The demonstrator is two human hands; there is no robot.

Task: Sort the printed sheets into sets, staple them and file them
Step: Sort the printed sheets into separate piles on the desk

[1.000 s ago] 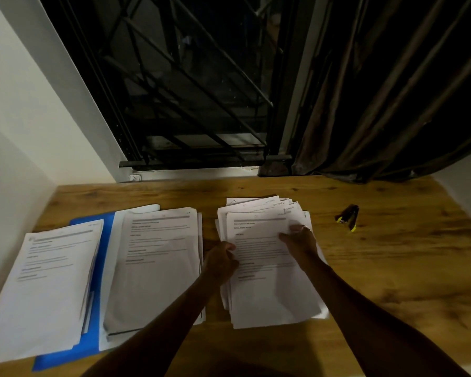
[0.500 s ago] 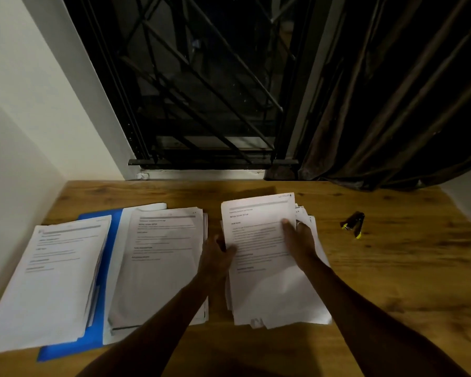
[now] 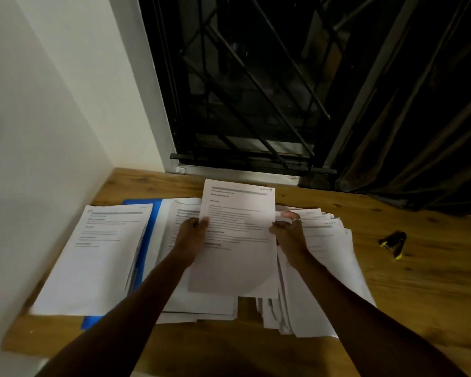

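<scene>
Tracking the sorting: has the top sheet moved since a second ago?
Yes: the sheet has shifted left off the right pile, now overlapping the middle pile.

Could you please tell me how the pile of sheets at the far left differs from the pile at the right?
The left pile is fairly squared up; the right pile is fanned out, corners staggered. The left pile lies partly on the blue folder; the right pile lies straight on the wooden table. The left hand and right hand grip a lifted sheet beside the right pile, away from the left pile. Both are white printed sheets.
</scene>
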